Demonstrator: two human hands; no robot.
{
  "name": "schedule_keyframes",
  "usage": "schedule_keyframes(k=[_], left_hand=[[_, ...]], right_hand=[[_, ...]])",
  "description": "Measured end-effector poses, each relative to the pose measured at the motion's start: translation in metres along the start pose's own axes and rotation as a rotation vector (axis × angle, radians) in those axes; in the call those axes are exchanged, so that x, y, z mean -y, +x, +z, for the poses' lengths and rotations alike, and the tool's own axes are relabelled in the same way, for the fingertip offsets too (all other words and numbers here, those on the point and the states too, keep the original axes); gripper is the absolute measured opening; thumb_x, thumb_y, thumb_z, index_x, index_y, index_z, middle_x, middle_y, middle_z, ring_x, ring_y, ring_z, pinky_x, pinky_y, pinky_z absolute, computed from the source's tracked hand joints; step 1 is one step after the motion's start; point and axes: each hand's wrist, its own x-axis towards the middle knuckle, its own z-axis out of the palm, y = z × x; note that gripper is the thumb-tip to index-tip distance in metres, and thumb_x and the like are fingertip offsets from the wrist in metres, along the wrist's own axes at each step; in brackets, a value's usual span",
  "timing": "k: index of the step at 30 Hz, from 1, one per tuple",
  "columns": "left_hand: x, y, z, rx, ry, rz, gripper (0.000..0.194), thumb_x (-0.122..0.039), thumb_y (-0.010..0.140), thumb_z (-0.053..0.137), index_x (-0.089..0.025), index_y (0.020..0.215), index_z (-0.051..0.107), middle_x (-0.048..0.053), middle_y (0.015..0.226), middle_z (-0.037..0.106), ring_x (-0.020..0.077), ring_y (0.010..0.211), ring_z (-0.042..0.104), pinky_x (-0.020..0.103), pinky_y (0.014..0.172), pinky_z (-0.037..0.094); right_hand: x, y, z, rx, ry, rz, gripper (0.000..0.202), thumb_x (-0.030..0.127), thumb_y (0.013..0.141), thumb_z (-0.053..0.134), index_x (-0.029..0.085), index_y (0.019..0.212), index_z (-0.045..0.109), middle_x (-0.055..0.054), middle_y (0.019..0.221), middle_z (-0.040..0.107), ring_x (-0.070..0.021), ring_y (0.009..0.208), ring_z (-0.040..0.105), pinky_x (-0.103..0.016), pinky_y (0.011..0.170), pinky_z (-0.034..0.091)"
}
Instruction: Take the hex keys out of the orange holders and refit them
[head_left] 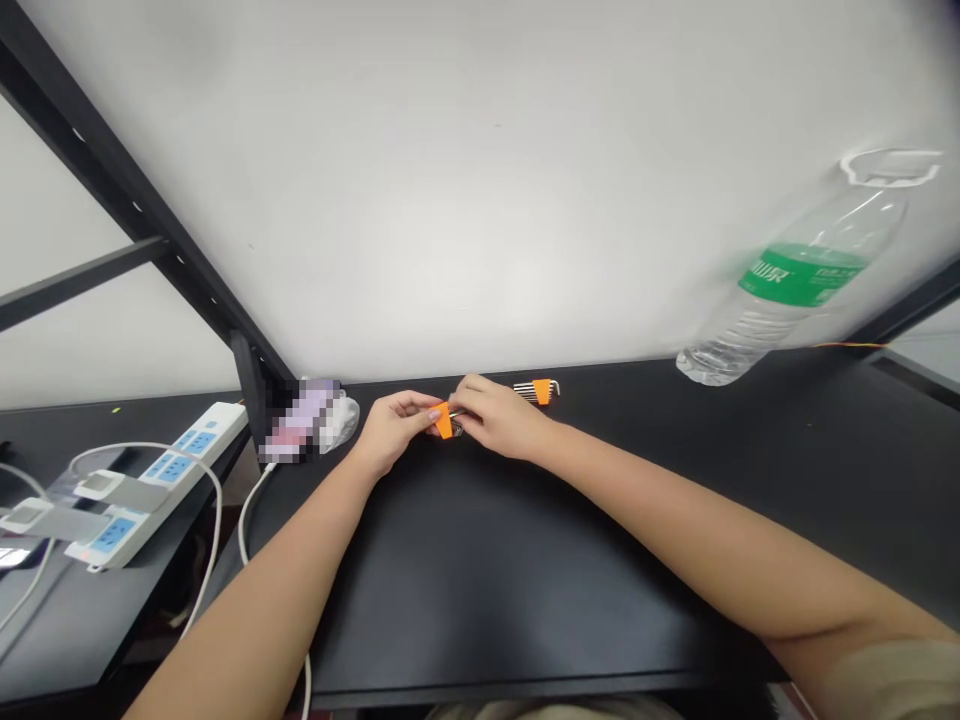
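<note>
My left hand pinches an orange hex key holder between thumb and fingers, just above the black desk. From the right, my right hand meets it with closed fingers. A thin metal hex key shows between the holder and those fingers, its far end hidden by them. Some short bent key ends show under the holder. Beyond my right wrist, a second hex key set lies on the desk, several silver keys side by side in an orange holder.
A large clear bottle with a green label stands by the wall at right. To the left are a crumpled white plastic bag, a blurred-out item, a black metal frame, and a white power strip with plugs and loose cables.
</note>
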Motion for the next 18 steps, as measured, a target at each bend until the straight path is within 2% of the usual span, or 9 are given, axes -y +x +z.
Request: schedule_keyframes(k=[4,9,12,14,16,18], left_hand=[[0.003,0.000,0.001,0.035,-0.003,0.004,0.037,-0.035,0.077,0.087,-0.011,0.103,0.075,0.011,0.092,0.079,0.0212,0.078,0.075,0.038,0.078,0.063],[0.003,-0.001,-0.001,0.102,0.080,0.015,0.039,-0.038,0.079,0.085,-0.014,0.107,0.073,0.011,0.098,0.078,0.0231,0.085,0.075,0.041,0.083,0.061],[-0.002,-0.005,0.001,0.149,0.354,0.132,0.050,-0.037,0.077,0.085,-0.019,0.121,0.071,0.010,0.112,0.075,0.0248,0.097,0.072,0.042,0.090,0.059],[-0.005,-0.007,0.005,0.150,0.602,0.243,0.058,-0.035,0.074,0.087,-0.023,0.128,0.068,0.007,0.113,0.073,0.0239,0.097,0.070,0.041,0.089,0.058],[-0.007,-0.009,0.008,0.125,0.788,0.330,0.058,-0.033,0.076,0.085,-0.026,0.131,0.066,0.005,0.109,0.071,0.0226,0.093,0.068,0.039,0.086,0.057],[-0.008,-0.010,0.011,0.082,0.863,0.383,0.051,-0.032,0.081,0.080,-0.027,0.130,0.066,0.005,0.106,0.070,0.0219,0.094,0.067,0.038,0.087,0.056]], right_hand=[[0.002,0.000,0.004,-0.031,0.137,0.024,0.030,0.011,0.091,0.060,0.021,0.120,0.061,-0.012,0.132,0.057,-0.0165,0.086,0.063,-0.032,0.078,0.054],[-0.014,-0.001,0.005,-0.002,0.202,0.116,0.019,0.020,0.089,0.067,0.022,0.108,0.068,-0.005,0.104,0.070,-0.0180,0.084,0.066,-0.032,0.077,0.053],[-0.020,-0.001,0.007,-0.041,0.214,0.159,0.017,0.019,0.087,0.067,0.021,0.104,0.069,-0.004,0.099,0.071,-0.0183,0.086,0.067,-0.032,0.077,0.053],[-0.020,-0.001,0.008,-0.057,0.243,0.194,0.017,0.019,0.086,0.067,0.021,0.102,0.070,-0.003,0.097,0.072,-0.0180,0.084,0.067,-0.032,0.076,0.053],[-0.019,-0.001,0.009,-0.068,0.294,0.231,0.018,0.019,0.084,0.067,0.022,0.102,0.070,-0.002,0.094,0.072,-0.0177,0.081,0.067,-0.032,0.075,0.053],[-0.018,0.000,0.009,-0.069,0.395,0.266,0.021,0.022,0.084,0.069,0.022,0.105,0.070,-0.002,0.092,0.071,-0.0180,0.081,0.067,-0.033,0.075,0.054]])
